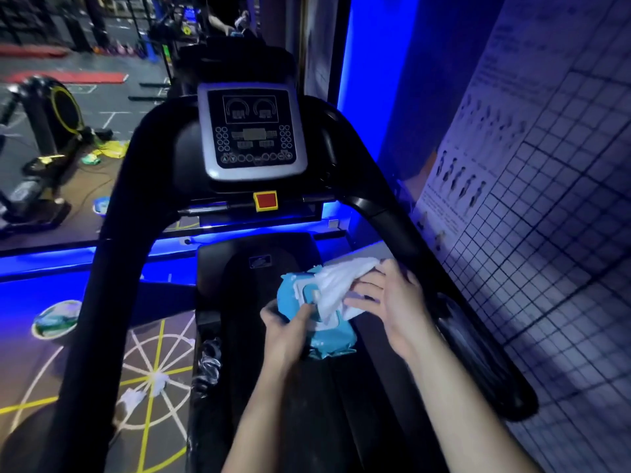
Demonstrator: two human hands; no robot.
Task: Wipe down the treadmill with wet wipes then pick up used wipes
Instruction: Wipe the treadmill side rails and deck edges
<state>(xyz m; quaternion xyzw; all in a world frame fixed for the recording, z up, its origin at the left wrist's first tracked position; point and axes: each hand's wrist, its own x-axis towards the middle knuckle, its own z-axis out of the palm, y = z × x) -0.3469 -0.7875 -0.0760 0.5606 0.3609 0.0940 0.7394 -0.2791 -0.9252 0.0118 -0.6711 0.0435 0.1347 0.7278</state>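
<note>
- Blue plastic, soft and crinkled: the wipe pack (319, 322) is held in the air below the console (252, 131) of the treadmill (112, 254), over the dark belt (273, 387).
- The left hand (290, 331) grips the pack from the near side. Its fingers wrap underneath and its thumb lies on top by the open flap.
- A white wipe (341, 285) stands half out of the flap, stretched up and to the right below the console.
- The right hand (389, 302) has hold of this wipe. The fingers are only lightly bent and lie across the sheet; the thumb is hidden, so the exact pinch cannot be seen.
- The right hand is just beside the right handrail (440, 268), lower and further right than the console.
- Two white crumpled lumps (157, 384) lie on the floor (37, 380), well below and to the left of the console. They are probably used wipes, which would mean some wiping is already done.
- Progress, as a judgement — somewhere in the middle. A fresh sheet is coming out, so more wiping is planned; no surface looks plainly wet or clean in this dim blue light.
- What is left: free the sheet, wipe the remaining parts, then gather every spent wipe from the floor — none has been collected yet.
</note>
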